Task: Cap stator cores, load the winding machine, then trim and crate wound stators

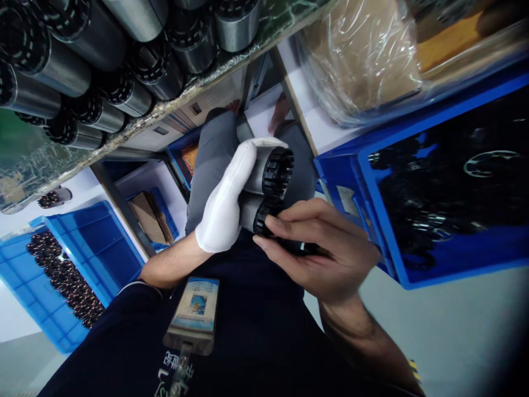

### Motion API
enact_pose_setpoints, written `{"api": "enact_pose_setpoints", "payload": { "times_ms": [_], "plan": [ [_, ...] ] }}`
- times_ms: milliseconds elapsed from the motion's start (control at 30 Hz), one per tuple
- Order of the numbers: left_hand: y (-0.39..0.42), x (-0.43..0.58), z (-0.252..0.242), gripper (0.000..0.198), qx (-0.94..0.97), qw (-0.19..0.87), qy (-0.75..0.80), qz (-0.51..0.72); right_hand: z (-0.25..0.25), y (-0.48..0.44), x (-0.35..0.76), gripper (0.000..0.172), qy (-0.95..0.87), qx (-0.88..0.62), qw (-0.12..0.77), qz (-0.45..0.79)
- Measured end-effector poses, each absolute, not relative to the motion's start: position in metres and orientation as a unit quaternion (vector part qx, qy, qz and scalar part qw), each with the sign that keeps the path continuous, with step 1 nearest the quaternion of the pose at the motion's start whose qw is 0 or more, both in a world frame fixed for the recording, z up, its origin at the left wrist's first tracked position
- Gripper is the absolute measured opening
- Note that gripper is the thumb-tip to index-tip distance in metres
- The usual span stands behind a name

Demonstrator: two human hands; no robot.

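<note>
Two gray metal tubes (258, 190) with black toothed ends sit in front of the person's lap. The left hand (225, 201), in a white glove, is closed around both. The bare right hand (320, 248) pinches the lower tube's black ring (264, 215). A blue bin (413, 264) of black parts sits close on the right, and a table edge (165, 105) crowds above.

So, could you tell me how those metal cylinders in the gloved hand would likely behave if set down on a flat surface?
The metal cylinders are round and smooth-walled, so on their sides they would probably roll. They look like solid steel, likely heavy for their size. The gloved left hand wraps two at once; the smooth metal may be slippery.
</note>
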State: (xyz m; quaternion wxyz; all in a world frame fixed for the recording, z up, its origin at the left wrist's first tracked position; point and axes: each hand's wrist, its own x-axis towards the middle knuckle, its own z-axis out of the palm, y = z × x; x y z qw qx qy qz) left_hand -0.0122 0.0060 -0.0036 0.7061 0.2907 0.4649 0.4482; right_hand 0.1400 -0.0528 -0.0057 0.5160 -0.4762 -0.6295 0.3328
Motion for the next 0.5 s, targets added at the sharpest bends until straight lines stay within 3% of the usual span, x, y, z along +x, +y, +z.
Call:
{"api": "enact_pose_setpoints", "payload": {
  "times_ms": [133, 267, 333, 500],
  "plan": [
    [0.001, -0.002, -0.001, 0.051, 0.217, 0.69, 0.49, 0.487, -0.017, -0.055, 0.14, 0.066, -0.67, -0.517, 0.494, 0.2],
    [-0.009, -0.008, 0.015, 0.027, 0.194, 0.682, 0.496, 0.501, -0.014, -0.054, 0.156, 0.06, -0.66, -0.53, 0.509, 0.158],
    [-0.009, -0.017, 0.018, 0.018, 0.215, 0.694, 0.482, 0.489, -0.008, -0.052, 0.165, 0.054, -0.638, -0.524, 0.511, 0.239],
    [-0.006, -0.027, 0.002, 0.04, 0.203, 0.71, 0.46, 0.492, -0.004, -0.055, 0.168, 0.048, -0.555, -0.451, 0.438, 0.545]
  ]
}}
